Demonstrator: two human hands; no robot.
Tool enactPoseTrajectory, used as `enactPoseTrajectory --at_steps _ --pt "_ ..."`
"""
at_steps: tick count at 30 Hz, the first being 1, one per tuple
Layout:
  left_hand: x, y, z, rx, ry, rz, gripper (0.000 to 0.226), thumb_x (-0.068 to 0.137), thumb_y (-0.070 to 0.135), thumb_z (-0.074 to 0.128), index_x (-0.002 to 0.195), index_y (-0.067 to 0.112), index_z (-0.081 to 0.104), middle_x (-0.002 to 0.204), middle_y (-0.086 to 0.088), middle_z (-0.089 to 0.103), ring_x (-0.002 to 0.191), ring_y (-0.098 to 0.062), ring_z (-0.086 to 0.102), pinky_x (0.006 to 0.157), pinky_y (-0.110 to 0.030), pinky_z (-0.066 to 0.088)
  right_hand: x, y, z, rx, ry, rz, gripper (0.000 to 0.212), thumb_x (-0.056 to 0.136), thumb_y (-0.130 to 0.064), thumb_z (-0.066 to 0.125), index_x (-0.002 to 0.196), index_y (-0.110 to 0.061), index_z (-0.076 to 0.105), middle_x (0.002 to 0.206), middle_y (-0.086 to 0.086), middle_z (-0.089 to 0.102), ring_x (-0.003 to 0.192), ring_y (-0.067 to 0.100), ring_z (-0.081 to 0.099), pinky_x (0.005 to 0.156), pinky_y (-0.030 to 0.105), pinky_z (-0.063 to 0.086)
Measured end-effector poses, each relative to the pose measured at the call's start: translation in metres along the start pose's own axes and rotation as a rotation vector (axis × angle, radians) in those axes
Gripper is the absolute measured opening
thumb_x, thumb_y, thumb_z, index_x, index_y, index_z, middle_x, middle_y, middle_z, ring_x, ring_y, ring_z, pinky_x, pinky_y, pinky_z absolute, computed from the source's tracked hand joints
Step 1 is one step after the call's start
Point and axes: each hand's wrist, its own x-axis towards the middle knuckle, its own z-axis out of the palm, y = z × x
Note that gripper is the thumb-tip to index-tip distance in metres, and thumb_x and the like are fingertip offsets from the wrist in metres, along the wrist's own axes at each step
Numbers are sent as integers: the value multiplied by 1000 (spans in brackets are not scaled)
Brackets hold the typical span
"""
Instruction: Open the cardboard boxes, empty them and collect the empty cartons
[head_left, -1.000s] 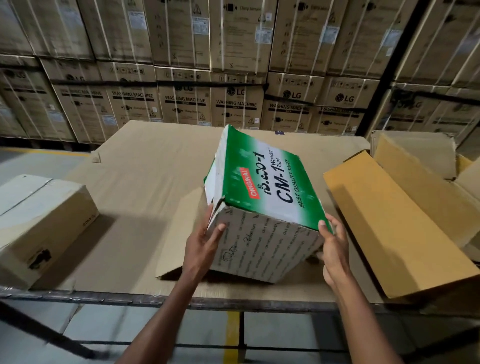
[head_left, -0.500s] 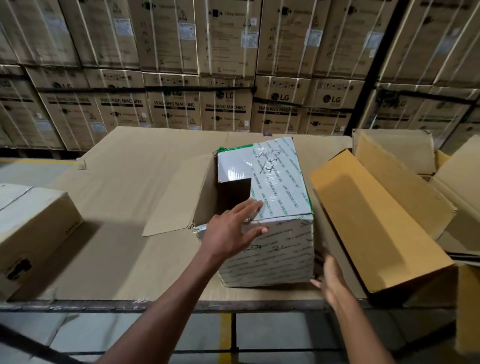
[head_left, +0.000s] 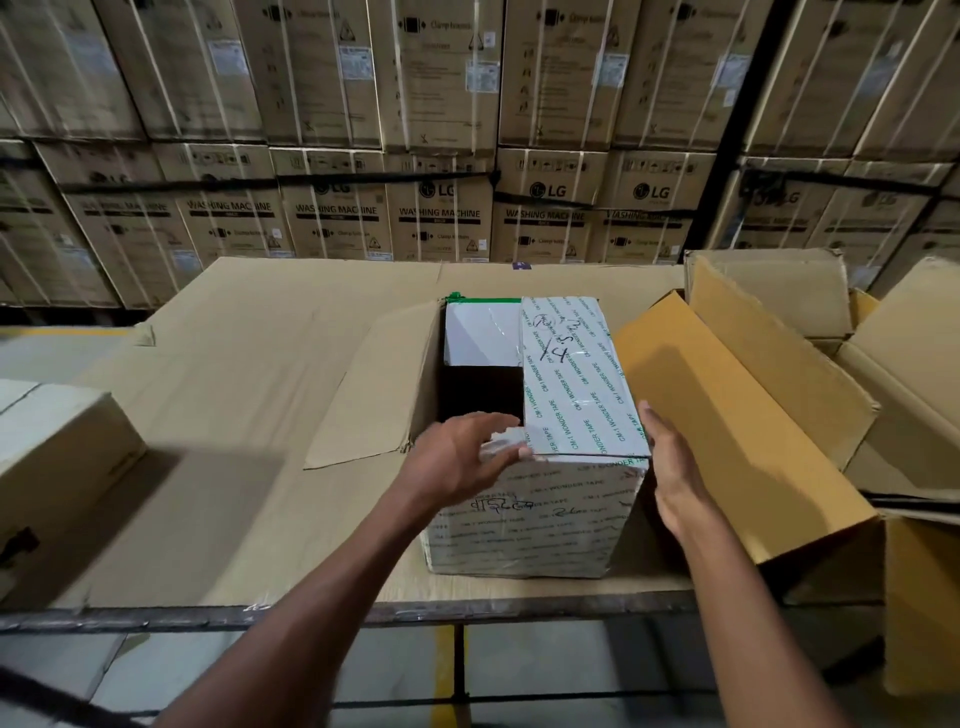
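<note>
At the near edge of a cardboard-covered table (head_left: 218, 364), in front of stacked washing-machine cartons (head_left: 439, 208), I watch a tape-printed box (head_left: 540, 499) standing upright, its long axis running away from me. The left top flap (head_left: 374, 389) is folded out onto the table; the right top flap (head_left: 576, 379) lies shut, so half the dark interior shows. My left hand (head_left: 457, 462) rests at the near rim of the opening, fingers loosely curved over the edge by the closed flap's corner; whether it pinches anything I cannot tell. My right hand (head_left: 670, 467) lies flat and open against the box's right wall, fingers straight. The closed flap sits directly between both hands, the left nearer its free edge, which I judge it should lift next. An opened brown carton (head_left: 727, 415) lies just to the right, a closed one (head_left: 57, 447) at left.
</note>
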Motion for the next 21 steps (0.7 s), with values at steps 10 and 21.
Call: enactPoseTrajectory --at_steps 10,21 --pt "17 -45 -24 89 201 -235 30 96 47 56 120 34 70 133 4 63 122 -25 57 99 -50 42 -27 -42 100 -1069 -171 -634 27 101 -38 58 125 -31 68 140 -9 62 149 27 34 118 51 17" --pt "-3 -55 -31 -120 41 -442 45 92 23 57 137 26 61 151 -10 47 140 -29 45 108 -48 44 -32 -71 92 -1295 -184 -394 43 91 -6 53 122 -28 72 140 5 62 137 36 45 109 49 27"
